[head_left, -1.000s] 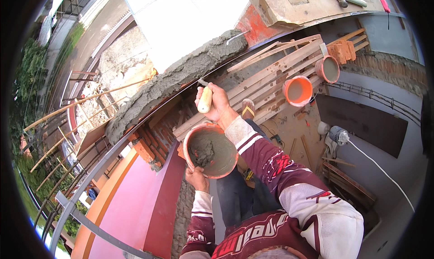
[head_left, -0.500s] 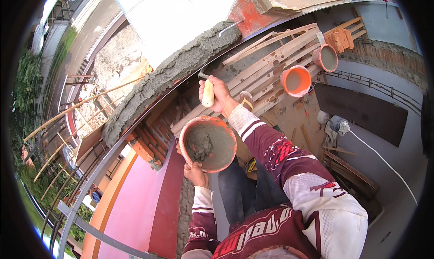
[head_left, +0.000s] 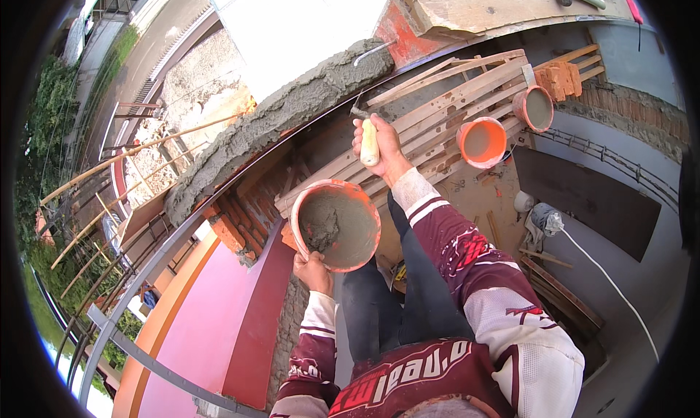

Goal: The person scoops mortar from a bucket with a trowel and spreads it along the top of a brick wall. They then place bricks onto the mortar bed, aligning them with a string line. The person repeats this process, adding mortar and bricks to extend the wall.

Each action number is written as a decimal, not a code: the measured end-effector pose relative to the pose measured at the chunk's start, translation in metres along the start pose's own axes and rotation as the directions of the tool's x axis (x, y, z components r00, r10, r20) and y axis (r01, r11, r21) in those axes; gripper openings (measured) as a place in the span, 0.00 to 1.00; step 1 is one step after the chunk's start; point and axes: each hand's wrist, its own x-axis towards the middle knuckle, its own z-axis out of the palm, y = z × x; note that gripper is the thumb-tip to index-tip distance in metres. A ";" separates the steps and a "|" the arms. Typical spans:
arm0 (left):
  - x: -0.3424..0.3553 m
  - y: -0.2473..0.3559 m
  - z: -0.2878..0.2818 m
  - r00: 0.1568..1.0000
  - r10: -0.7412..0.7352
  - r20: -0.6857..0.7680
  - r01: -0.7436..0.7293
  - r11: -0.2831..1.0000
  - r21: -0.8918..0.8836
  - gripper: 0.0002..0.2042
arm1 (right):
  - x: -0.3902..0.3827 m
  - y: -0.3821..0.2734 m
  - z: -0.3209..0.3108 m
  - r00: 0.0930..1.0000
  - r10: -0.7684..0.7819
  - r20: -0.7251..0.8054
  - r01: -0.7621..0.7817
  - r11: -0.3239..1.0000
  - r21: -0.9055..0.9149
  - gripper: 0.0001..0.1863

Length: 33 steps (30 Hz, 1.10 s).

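Head view: the left hand (head_left: 313, 273) grips the orange bucket (head_left: 359, 193) by its rim, above the legs (head_left: 370, 308); the right hand (head_left: 386, 153) clasps a pale-handled trowel (head_left: 370, 145) near the mortar band (head_left: 270, 122); one-sided support could let the bucket tip and spill its grey mix (head_left: 348, 232); a careless swing could gouge the band.

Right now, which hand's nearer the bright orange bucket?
Right. The right hand, gripping a pale handle, is left of the bright orange bucket in the picture; the left hand, at the mortar bucket's rim, is farther left and lower.
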 end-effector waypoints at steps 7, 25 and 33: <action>0.002 -0.023 0.039 0.996 -0.006 -0.093 0.008 1.000 0.016 0.09 | -0.139 0.008 -0.051 0.941 0.277 -0.195 -0.311 0.478 -0.822 0.18; 0.017 -0.145 0.225 0.959 0.144 0.245 -0.255 0.814 0.522 0.30 | -0.102 -0.060 -0.219 0.931 -0.077 -0.356 -0.364 -0.249 -0.898 0.17; 0.048 -0.263 0.331 0.854 -0.191 0.485 -0.048 0.898 0.438 0.14 | -0.059 -0.109 -0.334 0.775 -0.312 -0.549 -0.596 -0.074 -0.800 0.16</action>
